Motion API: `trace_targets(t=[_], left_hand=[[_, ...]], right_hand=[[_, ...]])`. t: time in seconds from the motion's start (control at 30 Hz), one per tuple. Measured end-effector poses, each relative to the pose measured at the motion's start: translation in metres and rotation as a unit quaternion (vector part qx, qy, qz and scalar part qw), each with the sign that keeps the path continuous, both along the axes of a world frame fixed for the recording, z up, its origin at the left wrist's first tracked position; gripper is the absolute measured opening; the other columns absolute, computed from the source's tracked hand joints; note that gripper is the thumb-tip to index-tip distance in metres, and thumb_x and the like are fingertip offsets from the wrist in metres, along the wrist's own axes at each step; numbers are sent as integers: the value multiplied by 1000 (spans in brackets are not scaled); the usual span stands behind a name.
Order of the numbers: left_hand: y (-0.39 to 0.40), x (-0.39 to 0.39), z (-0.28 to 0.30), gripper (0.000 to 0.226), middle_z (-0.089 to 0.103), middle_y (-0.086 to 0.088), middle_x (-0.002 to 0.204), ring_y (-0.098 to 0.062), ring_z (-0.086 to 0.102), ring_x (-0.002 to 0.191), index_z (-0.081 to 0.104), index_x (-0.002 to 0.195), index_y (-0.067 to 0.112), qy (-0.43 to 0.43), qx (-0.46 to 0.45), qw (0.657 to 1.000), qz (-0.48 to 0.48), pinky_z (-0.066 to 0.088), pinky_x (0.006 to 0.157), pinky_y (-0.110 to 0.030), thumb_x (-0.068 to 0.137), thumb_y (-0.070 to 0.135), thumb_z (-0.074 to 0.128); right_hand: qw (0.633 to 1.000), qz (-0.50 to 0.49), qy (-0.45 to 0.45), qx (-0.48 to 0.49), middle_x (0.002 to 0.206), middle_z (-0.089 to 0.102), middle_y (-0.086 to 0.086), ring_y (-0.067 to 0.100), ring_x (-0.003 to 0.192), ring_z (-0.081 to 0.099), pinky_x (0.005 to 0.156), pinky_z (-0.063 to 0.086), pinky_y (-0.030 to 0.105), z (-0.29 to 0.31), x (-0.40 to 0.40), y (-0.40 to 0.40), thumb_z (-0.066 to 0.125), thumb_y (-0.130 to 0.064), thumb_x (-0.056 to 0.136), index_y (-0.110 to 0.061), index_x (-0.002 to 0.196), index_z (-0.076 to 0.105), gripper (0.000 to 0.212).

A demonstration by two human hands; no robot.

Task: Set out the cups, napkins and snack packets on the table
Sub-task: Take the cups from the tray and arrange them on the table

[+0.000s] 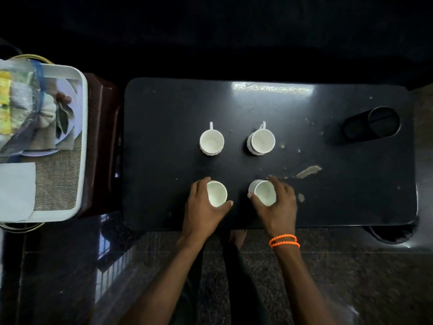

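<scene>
Several white cups stand on the black table (164, 127) in two rows. The far left cup (212, 142) and far right cup (262, 141) stand free with handles pointing away. My left hand (203, 209) wraps the near left cup (217, 194). My right hand (278, 205), with an orange bead bracelet at the wrist, grips the near right cup (264, 193). Both near cups rest upright on the table. Snack packets (16, 109) in a clear bag and a white napkin (15, 191) lie in the white tray (80, 160) at the left.
The tray sits on a dark brown stool (100, 141) left of the table. A black cylindrical holder (372, 124) lies at the table's far right. Pale scuffs mark the tabletop near my right hand. Below the table's near edge is dark speckled floor.
</scene>
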State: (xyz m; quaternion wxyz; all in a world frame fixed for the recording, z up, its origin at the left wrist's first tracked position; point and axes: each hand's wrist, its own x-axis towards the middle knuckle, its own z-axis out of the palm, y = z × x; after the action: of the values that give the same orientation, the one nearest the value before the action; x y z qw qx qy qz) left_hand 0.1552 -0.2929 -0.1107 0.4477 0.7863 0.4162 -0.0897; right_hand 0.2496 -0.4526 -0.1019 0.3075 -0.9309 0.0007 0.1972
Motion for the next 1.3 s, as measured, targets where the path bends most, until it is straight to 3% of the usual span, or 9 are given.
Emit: trace_targets(t=[0.23, 0.43, 0.53, 0.7, 0.9, 1.2, 1.3], left_hand=[[-16, 2, -2, 86, 51, -5, 146, -27, 56, 131, 44, 150, 17, -12, 32, 999, 29, 44, 103, -30, 78, 39, 85], [4, 24, 7, 96, 48, -4, 152, -24, 49, 140, 39, 154, 19, -18, 33, 996, 87, 41, 112, -36, 80, 75, 64], [36, 57, 5, 101, 44, -8, 155, -27, 47, 143, 36, 156, 15, -48, 41, 994, 86, 41, 114, -38, 78, 67, 74], [62, 104, -3, 110, 42, -11, 155, -30, 47, 141, 33, 158, 13, -30, 41, 999, -8, 43, 111, -38, 71, 47, 91], [72, 117, -16, 89, 57, -10, 145, -30, 57, 129, 49, 149, 14, -48, 80, 993, -68, 48, 105, -37, 72, 25, 92], [74, 119, -24, 84, 63, -8, 136, -29, 61, 122, 54, 145, 16, -80, 88, 991, -61, 51, 101, -39, 69, 21, 91], [75, 118, -23, 86, 62, -8, 137, -31, 60, 124, 53, 146, 15, -87, 83, 991, -58, 51, 101, -39, 69, 21, 91]], right_hand=[[1000, 2, 0, 11, 132, 59, 13, 31, 127, 53, 103, 35, 24, -3, 0, -3, 90, -30, 75, -14, 136, 63, 69], [997, -38, -62, 9, 125, 64, 9, 28, 123, 55, 101, 38, 25, -3, 20, 4, 88, -45, 74, -13, 131, 65, 69], [995, -43, -92, 16, 125, 63, 16, 34, 120, 58, 101, 41, 28, -6, 52, 21, 86, -41, 76, -6, 130, 64, 68], [997, 6, -81, 13, 132, 56, 15, 34, 122, 56, 101, 46, 38, -15, 100, 60, 83, -47, 75, -11, 135, 57, 75], [996, 47, -70, -5, 123, 59, 14, 34, 111, 59, 91, 47, 34, -24, 111, 70, 78, -39, 79, -12, 126, 60, 58], [994, 55, -99, -4, 119, 62, 10, 29, 109, 58, 85, 40, 26, -31, 106, 65, 76, -38, 80, -13, 124, 62, 53], [993, 69, -97, -26, 122, 62, 11, 32, 113, 57, 91, 45, 36, -30, 108, 67, 79, -44, 77, -14, 125, 61, 60]])
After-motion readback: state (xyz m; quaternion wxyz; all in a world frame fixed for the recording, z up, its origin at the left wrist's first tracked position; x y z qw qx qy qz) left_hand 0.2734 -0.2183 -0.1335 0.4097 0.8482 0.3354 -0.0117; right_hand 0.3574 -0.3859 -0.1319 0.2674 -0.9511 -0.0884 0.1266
